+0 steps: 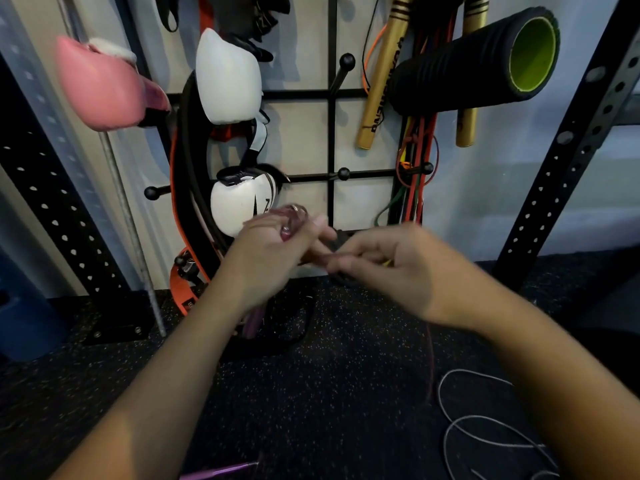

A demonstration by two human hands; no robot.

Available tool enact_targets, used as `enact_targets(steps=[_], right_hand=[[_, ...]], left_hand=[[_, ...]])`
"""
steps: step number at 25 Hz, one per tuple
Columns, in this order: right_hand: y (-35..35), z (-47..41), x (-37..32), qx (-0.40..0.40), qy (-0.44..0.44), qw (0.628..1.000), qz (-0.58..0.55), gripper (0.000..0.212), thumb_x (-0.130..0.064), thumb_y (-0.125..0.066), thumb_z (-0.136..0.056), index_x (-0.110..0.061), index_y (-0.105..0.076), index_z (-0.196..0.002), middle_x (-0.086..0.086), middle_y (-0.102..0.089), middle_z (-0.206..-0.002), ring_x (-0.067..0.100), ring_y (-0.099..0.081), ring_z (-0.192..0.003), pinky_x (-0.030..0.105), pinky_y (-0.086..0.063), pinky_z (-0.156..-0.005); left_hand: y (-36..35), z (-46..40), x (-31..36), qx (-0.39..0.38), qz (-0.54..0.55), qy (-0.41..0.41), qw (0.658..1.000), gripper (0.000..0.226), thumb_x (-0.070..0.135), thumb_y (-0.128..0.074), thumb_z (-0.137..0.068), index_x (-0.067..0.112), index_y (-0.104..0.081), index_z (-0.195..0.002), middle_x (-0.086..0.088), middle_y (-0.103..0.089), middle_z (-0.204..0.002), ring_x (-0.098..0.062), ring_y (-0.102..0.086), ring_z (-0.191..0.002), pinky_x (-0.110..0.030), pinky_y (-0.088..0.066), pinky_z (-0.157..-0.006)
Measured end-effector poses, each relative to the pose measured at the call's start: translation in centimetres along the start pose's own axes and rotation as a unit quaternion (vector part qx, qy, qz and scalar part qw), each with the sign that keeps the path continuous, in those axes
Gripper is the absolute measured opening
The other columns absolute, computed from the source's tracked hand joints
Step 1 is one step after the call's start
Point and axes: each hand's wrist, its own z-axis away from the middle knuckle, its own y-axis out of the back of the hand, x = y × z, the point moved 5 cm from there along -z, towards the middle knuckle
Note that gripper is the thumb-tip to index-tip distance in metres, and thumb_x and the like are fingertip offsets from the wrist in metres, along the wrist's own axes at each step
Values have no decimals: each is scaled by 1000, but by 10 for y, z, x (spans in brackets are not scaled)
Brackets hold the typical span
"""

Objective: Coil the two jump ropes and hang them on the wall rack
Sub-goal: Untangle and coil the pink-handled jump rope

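My left hand [273,251] grips a small coil of pinkish jump rope [292,220] in front of the lower wall rack [330,140]. Purple handles [254,320] hang below that hand. My right hand [394,268] is close beside it, fingers curled and pinching the same rope's thin cord near my left fingertips; motion blur hides the exact contact. A thin reddish strand [431,358] drops from under my right hand to the floor. A second, grey-white rope [485,427] lies in loose loops on the floor at the lower right.
Rack pegs [343,173] stick out just above my hands. White boxing gloves [242,199], a pink glove [100,84], gold sticks [381,81], a black foam roller [485,60] and resistance bands [415,157] hang there. A purple handle [221,472] lies at the bottom edge. Perforated uprights [568,150] flank the rack.
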Motion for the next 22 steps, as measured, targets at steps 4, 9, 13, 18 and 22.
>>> enact_targets(steps=[4,9,13,18,22], right_hand=[[30,3,2,201,13,978,-50,19,-43,-76,-84,-24,-76,-82,8,-66,-59,8,-44,-42,20,-35,-41],[30,2,1,129,68,986,-76,14,-18,-64,-100,-13,-77,-103,-18,-70,-67,-2,-63,-58,11,-44,-55],[42,5,15,239,31,965,-101,24,-35,-75,-90,-12,-75,-82,-12,-51,-46,3,-36,-39,14,-30,-43],[39,1,10,178,39,979,-89,24,-26,-53,-106,-19,-73,-96,-12,-45,-55,2,-39,-46,12,-32,-47],[41,1,13,215,58,969,-108,18,-25,-63,-101,-16,-77,-98,-14,-46,-45,3,-38,-42,11,-31,-45]], left_hand=[[-24,10,11,-156,22,-19,987,54,54,-49,-99,11,-74,-78,5,-51,-44,-15,-51,-46,-24,-48,-59],[-27,7,7,-166,130,13,977,54,46,-54,-98,-1,-71,-79,-1,-51,-42,-17,-53,-42,-23,-48,-59],[-31,11,10,-207,160,3,965,34,41,-56,-97,17,-77,-85,-2,-62,-52,-20,-67,-55,-24,-51,-77],[-29,7,6,-158,182,27,970,40,46,-57,-96,15,-79,-85,-1,-48,-45,-16,-45,-38,-27,-47,-50],[-33,12,7,-202,139,23,969,38,40,-57,-101,12,-77,-86,0,-51,-45,-19,-55,-42,-46,-60,-68]])
